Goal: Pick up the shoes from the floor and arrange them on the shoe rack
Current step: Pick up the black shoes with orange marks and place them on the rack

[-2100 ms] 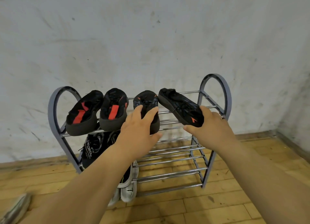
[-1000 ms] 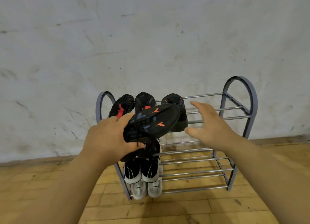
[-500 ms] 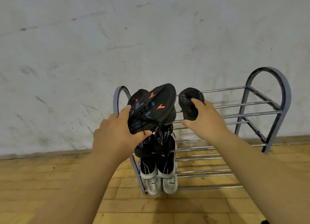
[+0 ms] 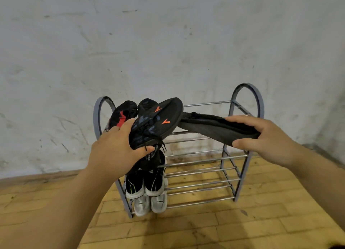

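A grey metal shoe rack (image 4: 246,103) stands against the wall. My left hand (image 4: 113,151) grips a black shoe with orange sole marks (image 4: 156,122), sole toward me, in front of the rack's left end. My right hand (image 4: 265,138) holds a second black shoe (image 4: 211,127) by its end, lying level above the top shelf. Behind them a black shoe with a red sole patch (image 4: 122,114) and another black shoe (image 4: 146,104) rest on the top shelf. Lower shelves at the left carry black shoes (image 4: 152,160), black-and-white sneakers (image 4: 144,183) and white sneakers (image 4: 149,204).
The right parts of the rack's shelves (image 4: 201,174) carry nothing. A stained white wall (image 4: 168,43) rises behind the rack. The floor (image 4: 186,230) is light wooden planks, with a dark skirting along the wall at right.
My right hand has lifted the second black shoe off the top shelf and swung it out to the right. My left hand kept its shoe, and the view drifted left.
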Available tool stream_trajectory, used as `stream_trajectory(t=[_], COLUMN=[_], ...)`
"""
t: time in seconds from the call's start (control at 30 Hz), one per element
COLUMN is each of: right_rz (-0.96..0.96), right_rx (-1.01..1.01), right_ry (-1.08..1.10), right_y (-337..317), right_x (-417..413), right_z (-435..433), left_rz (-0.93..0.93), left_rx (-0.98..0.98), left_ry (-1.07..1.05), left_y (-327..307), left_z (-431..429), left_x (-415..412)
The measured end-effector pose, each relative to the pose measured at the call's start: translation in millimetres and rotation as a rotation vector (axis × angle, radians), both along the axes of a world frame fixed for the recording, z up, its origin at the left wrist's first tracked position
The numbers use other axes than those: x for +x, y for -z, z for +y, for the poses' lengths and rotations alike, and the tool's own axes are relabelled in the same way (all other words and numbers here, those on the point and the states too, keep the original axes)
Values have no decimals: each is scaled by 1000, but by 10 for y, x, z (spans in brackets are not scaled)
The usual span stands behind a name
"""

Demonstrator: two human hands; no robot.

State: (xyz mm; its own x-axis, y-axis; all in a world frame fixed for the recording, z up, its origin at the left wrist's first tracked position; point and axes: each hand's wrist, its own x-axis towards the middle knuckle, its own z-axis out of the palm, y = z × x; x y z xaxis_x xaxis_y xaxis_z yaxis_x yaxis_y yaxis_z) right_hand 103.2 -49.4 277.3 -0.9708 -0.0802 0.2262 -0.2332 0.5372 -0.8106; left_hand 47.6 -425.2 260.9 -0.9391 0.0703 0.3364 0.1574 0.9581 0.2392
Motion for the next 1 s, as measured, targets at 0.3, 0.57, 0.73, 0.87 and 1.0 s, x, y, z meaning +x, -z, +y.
stream_trajectory(t=[0.3,0.57,0.73,0.87,1.0], right_rz=[-439,-647,-549,-475,-453], right_rx=[80,488,704,654,547], right_ry=[-139,-148,-80,18,117], right_y=[121,1501,2498,3208,3761], right_x=[561,437,387,191,-245], right_z=[568,290,99,-86,-224], left_rz=[-199,-412,-559,-458,-429], left_rx=[-100,-458,-543,-715,-711], left_ry=[260,442,495,473,415], left_y=[82,579,1126,1478,1826], left_z=[199,523,515,458,472], left_x=[218,219,-21,-287,-564])
